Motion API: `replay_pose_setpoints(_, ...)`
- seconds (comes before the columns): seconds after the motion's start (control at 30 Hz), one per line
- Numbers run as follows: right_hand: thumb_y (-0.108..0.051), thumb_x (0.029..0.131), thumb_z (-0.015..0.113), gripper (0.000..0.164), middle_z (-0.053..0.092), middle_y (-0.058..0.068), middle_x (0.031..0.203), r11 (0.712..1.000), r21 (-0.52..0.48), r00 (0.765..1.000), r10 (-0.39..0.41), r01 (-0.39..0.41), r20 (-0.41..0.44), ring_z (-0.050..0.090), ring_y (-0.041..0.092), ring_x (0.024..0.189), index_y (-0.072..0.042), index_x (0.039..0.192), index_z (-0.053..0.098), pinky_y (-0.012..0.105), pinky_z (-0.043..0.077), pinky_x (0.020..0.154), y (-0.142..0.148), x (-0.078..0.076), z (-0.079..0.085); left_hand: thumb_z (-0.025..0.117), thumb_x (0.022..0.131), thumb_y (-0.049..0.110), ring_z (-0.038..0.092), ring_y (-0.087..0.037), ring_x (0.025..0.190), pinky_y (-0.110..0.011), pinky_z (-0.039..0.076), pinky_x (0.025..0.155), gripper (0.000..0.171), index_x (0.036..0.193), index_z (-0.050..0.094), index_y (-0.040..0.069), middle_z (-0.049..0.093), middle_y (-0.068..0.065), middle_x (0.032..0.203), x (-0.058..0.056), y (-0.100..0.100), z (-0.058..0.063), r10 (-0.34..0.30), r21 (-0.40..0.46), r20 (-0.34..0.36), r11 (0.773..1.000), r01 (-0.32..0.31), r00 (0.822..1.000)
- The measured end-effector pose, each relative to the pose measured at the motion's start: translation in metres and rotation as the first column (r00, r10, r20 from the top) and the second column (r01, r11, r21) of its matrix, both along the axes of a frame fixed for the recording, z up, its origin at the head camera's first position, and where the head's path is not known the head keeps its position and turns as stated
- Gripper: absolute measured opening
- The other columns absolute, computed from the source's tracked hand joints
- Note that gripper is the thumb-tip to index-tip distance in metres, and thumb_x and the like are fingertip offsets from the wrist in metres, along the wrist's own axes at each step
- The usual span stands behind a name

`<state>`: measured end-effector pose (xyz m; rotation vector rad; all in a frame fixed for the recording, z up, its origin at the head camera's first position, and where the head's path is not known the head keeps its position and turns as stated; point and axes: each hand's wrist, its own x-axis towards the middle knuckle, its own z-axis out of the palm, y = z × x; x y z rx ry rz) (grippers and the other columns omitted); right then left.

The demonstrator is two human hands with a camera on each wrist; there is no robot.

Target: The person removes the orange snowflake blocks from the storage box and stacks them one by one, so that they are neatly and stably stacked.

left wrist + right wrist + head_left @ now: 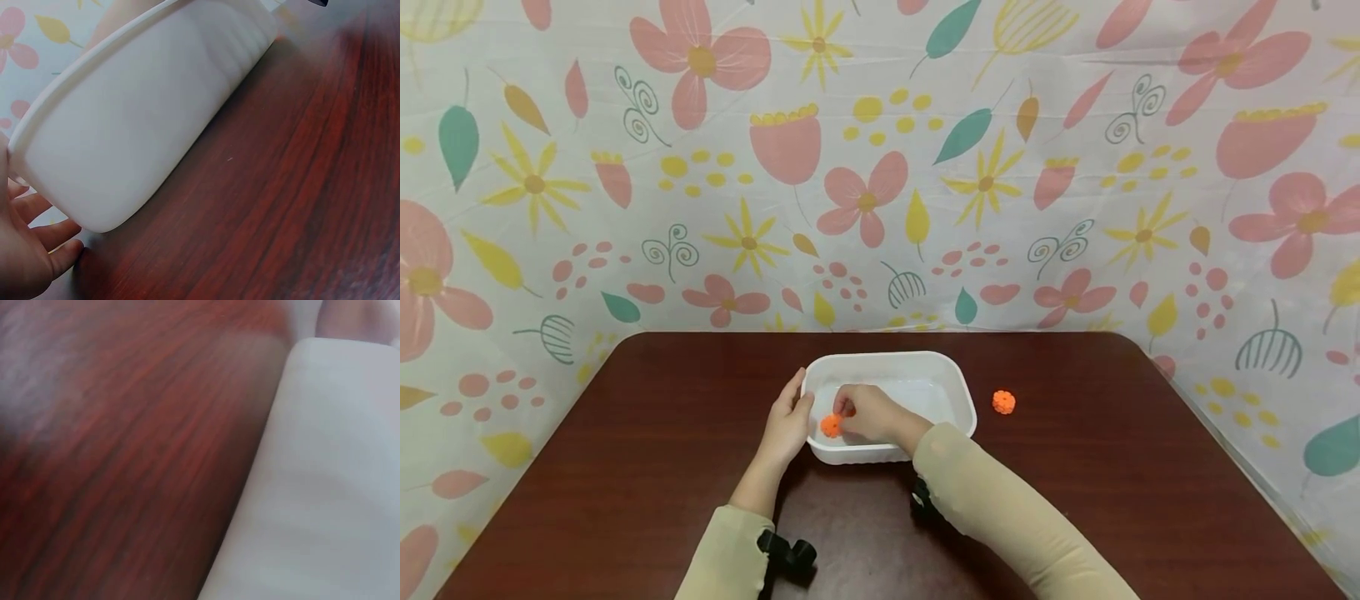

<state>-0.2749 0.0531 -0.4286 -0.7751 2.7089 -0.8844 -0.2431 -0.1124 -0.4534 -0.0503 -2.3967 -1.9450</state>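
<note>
A white plastic basin (917, 454) stands on the table. My left hand (786, 429) holds its left end, with the thumb at the rim and the fingers (53, 234) against the outer wall. Inside the basin at the left, my right hand (872, 414) points down with curled fingers and pinches a small orange ball, mostly hidden behind them. Right beside those fingertips, another orange, knobbly ball (831, 426) lies on the basin floor. The right wrist view shows the basin's outer wall (325, 475) and is blurred; the fingers are out of its sight.
A further orange knobbly ball (1003, 402) lies on the dark brown wooden table (700, 392), to the right of the basin. A floral cloth (865, 275) hangs behind the table's far edge. Dark wrist devices (787, 554) sit at both sleeves.
</note>
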Motion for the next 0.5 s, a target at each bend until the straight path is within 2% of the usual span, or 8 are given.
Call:
replay_pose_setpoints(0.23, -0.004, 0.082, 0.066, 0.007, 0.061, -0.001, 0.077, 0.995, -0.084, 0.996, -0.04, 0.047, 0.084, 0.053, 0.01, 0.07, -0.011, 0.085, 0.064, 0.021, 0.046, 0.065, 0.004, -0.002, 0.002, 0.042, 0.1, 0.017, 0.038, -0.031, 0.133, -0.049, 0.034, 0.108, 0.052, 0.149, 0.028, 0.009, 0.033, -0.018, 0.151, 0.0, 0.0, 0.0, 0.005, -0.006, 0.018, 1.0, -0.005, 1.0)
replay_pose_setpoints(0.5, -0.005, 0.08, 0.067, 0.006, 0.063, 0.001, 0.079, 0.984, -0.164, 0.995, -0.059, 0.071, 0.075, 0.054, 0.01, 0.073, -0.008, 0.085, 0.066, 0.021, 0.046, 0.067, 0.011, -0.003, 0.007, 0.041, 0.1, 0.018, 0.037, -0.031, 0.135, -0.05, 0.034, 0.108, 0.052, 0.15, 0.027, 0.009, 0.032, -0.017, 0.151, 0.0, 0.001, 0.001, 0.002, -0.005, 0.02, 1.0, -0.002, 1.0)
